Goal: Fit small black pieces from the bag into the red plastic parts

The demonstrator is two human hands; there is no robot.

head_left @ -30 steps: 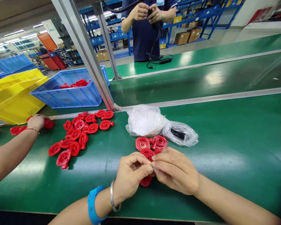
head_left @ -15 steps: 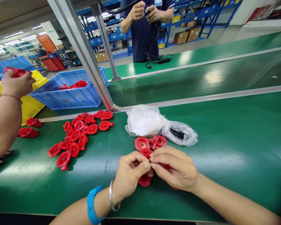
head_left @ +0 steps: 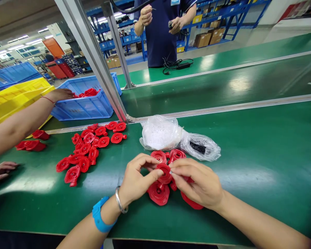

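Left hand point(head_left: 136, 178) lightly grasps 1 red part point(head_left: 164, 174) by its rim; right hand point(head_left: 202, 183) pinches a tiny piece point(head_left: 170, 171) beside it – too small to identify; 2 bags point(head_left: 160, 133) lie beyond, on the green table point(head_left: 261, 148).

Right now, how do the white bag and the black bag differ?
Fill: the white bag shows white contents; the black bag shows a small dark clump.
Size: the white bag is bigger and bulges higher; the black bag is smaller and flatter.
Place: the white bag is on the left, the black bag on the right.
Shared: clear, crinkled plastic, both on the green bench.
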